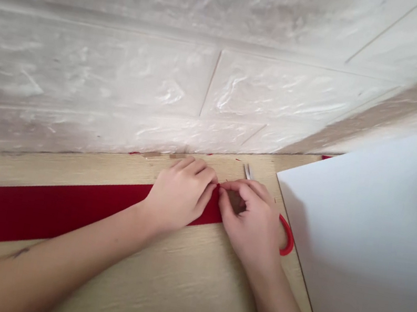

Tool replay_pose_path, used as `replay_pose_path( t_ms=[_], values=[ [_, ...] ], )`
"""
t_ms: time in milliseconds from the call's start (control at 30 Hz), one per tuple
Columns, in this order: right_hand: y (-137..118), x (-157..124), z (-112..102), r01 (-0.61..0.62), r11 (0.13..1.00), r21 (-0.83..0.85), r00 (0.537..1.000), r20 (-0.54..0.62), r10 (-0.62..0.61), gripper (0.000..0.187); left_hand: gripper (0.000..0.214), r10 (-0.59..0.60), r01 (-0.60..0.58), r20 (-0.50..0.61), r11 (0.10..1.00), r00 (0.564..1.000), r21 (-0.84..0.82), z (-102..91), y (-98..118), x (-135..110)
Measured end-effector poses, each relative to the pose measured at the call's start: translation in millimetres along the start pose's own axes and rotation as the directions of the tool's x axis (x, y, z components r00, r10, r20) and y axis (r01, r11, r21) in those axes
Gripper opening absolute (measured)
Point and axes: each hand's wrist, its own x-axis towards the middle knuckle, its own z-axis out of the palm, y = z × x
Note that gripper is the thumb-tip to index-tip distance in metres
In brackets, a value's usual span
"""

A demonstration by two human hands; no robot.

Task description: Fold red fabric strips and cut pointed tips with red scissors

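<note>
"What are those hands holding over there?"

"A long red strip (42, 213). It lies on the wooden table (170, 288), and it goes from under the hands all the way out of sight on the left."

"What is the left hand (180, 194) doing?"

"It lies across the strip. The thumb and a finger are squeezed together on the strip's top edge, close to its right end. The other fingers are curled up."

"And the right hand (256, 228)?"

"That one is pinching too, with its thumb and pointing finger. The tips of both hands almost touch, and a tiny bit of red pokes up between them."

"I see a red loop (289, 239) beside the right hand."

"Yes, and two shiny tips (248, 171) stick out on the far side of that hand. They look like scissors, but the hand hides the middle."

"What's that big white thing?"

"A white sheet (373, 242), over on the right. One corner is near the hand. I can't tell if it lies flat or leans."

"And behind the table?"

"A pale wall (127, 68) with a brick pattern. Little red bits (135, 153) lie along the bottom of it."
</note>
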Motion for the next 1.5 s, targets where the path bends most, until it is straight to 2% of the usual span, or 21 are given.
replay_pose_path(
  t_ms=[200,400,533,633,767,1000,1100,1300,1500],
  values=[
    [0,-3,2,-0.004,1.000,0.001,1.000,-0.016,0.004,0.009,0.019,-0.033,0.032,0.035,0.999,0.999,0.025,-1.7,2,-1],
    [-5,-5,1,0.017,1.000,0.019,0.998,-0.064,-0.016,0.010,0.022,-0.011,0.008,0.063,0.999,0.998,0.040,-4.6,3,0],
    [-12,-7,-5,0.103,0.976,-0.191,0.988,-0.094,-0.122,0.017,0.022,-0.004,0.001,0.068,0.999,0.998,0.043,-5.9,2,0],
    [-12,-8,-9,0.107,0.953,-0.284,0.991,-0.042,-0.124,0.020,0.023,-0.011,0.007,0.077,0.999,0.997,0.043,-6.8,2,1],
    [-8,-8,-8,0.084,0.968,-0.238,0.996,0.048,-0.075,0.019,0.022,-0.044,0.038,0.107,0.998,0.993,0.055,-10.1,6,2],
    [-8,-8,-5,-0.057,0.990,-0.125,0.993,0.100,0.070,0.016,0.019,-0.099,0.081,0.164,0.991,0.982,0.111,-23.6,14,4],
    [-9,-8,-5,-0.073,0.991,-0.113,0.991,0.105,0.085,0.017,0.016,-0.114,0.079,0.202,0.982,0.973,0.173,-28.6,15,7],
    [-7,-9,-4,-0.073,0.992,-0.107,0.992,0.090,0.083,0.022,0.018,-0.091,0.027,0.259,0.970,0.962,0.242,-26.6,19,10],
    [-6,-8,-6,-0.090,0.993,-0.069,0.993,0.074,0.095,0.025,0.024,-0.008,-0.063,0.221,0.949,0.975,0.310,-19.8,23,5]
  ],
)
